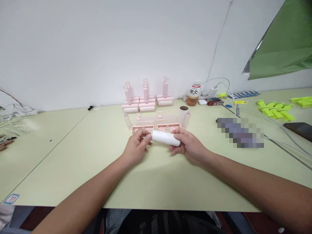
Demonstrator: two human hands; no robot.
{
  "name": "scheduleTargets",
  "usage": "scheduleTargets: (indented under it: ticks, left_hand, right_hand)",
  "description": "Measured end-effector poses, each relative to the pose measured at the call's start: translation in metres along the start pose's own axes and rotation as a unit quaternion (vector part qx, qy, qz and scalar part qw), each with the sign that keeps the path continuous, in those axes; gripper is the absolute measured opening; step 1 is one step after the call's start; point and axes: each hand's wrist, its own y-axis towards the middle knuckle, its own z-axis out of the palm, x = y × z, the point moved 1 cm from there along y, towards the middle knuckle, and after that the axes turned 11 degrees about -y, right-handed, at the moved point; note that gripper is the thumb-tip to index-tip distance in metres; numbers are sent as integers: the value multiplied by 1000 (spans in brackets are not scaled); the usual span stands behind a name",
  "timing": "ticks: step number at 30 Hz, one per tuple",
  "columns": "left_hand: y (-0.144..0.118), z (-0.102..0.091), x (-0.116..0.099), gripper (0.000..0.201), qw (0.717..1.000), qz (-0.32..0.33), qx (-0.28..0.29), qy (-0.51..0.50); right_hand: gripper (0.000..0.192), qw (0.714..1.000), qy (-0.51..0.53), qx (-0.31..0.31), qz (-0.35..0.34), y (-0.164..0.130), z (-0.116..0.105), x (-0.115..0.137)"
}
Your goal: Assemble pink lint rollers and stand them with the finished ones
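A white paper roll [165,138], like a lint roller refill, is held level just above the table, its right end tilted slightly down. My left hand [138,144] pinches its left end between thumb and fingers. Around the right end, the fingers of my right hand [186,144] are closed. Just behind the roll are two open pink cases [143,128] with clear lids raised. Flanking them are a clear pink handle [127,121] on the left and a similar handle [186,120] on the right. Another white roll with a brown core [183,113] stands upright beside the right one.
Against the wall stand several pink roller units [147,106] with upright handles. To their right are a drink bottle [194,93], white cables [229,86] and a small dark red box [214,101]. Yellow-green pieces [275,110], a phone [298,130] and a blurred-out object [240,132] lie at right.
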Motion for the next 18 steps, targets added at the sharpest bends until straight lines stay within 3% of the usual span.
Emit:
scheduleTargets:
  ticks: [8, 18]
  left_hand:
    - [0, 1, -2, 38, 1000, 6, -23, -12]
    - [0, 0, -1, 35, 1000, -1, 25, -5]
  right_hand:
    - [11, 1000, 11, 20, 13, -3, 2, 0]
    - [16, 999, 19, 31, 4, -4, 1, 0]
